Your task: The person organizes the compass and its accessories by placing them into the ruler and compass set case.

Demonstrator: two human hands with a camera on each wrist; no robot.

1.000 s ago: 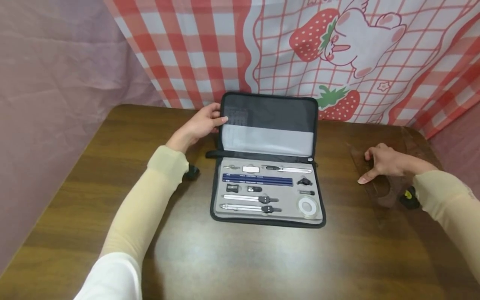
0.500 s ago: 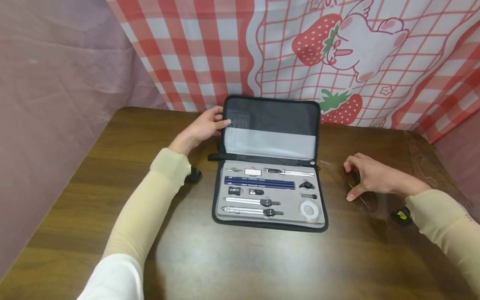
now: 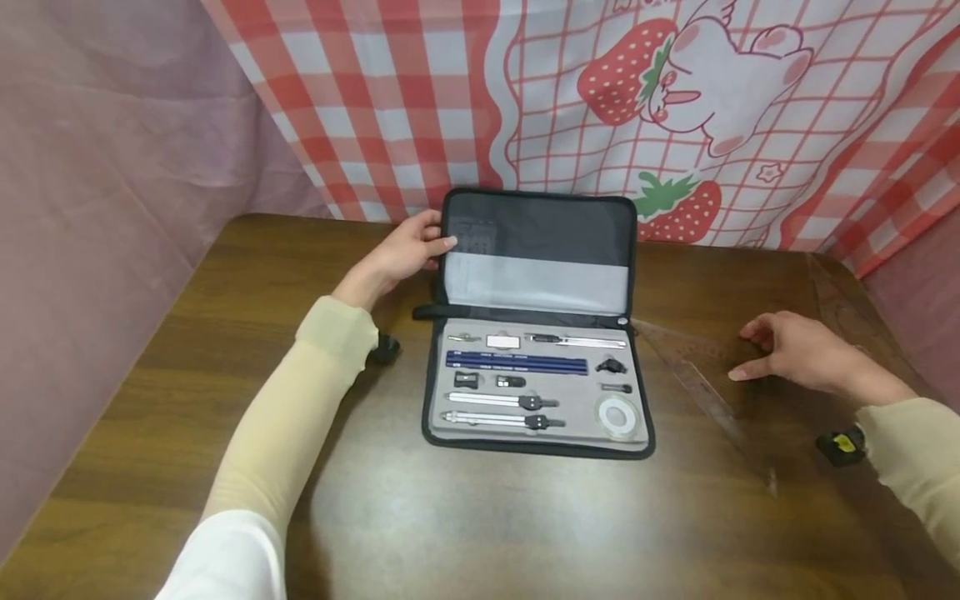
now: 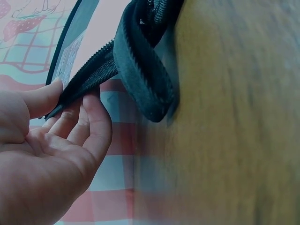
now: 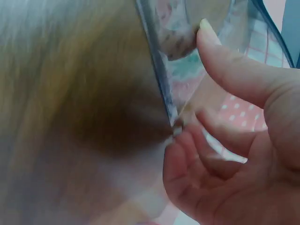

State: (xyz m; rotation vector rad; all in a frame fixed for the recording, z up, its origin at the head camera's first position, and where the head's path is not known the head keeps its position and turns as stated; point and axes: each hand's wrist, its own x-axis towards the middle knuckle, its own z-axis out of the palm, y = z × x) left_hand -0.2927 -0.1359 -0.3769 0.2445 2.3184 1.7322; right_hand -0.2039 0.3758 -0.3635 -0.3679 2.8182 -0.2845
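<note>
A black zip case lies open on the table in the head view, its lid raised. My left hand pinches the lid's left edge, thumb inside and fingers behind; the left wrist view shows the zip edge between them. The grey tray holds two compasses, blue pencils, a sharpener, a white eraser and a ring of tape. Right of the case lies a clear set square. My right hand is just right of it, thumb and fingers apart, holding nothing.
Another clear drawing tool lies at the table's far right, partly behind the right hand. A checked strawberry cloth hangs along the back edge of the wooden table. Pink cloth covers the left side.
My right hand slid the set square left toward the case, then let go and drew back to the right. The left hand has kept its grip on the lid.
</note>
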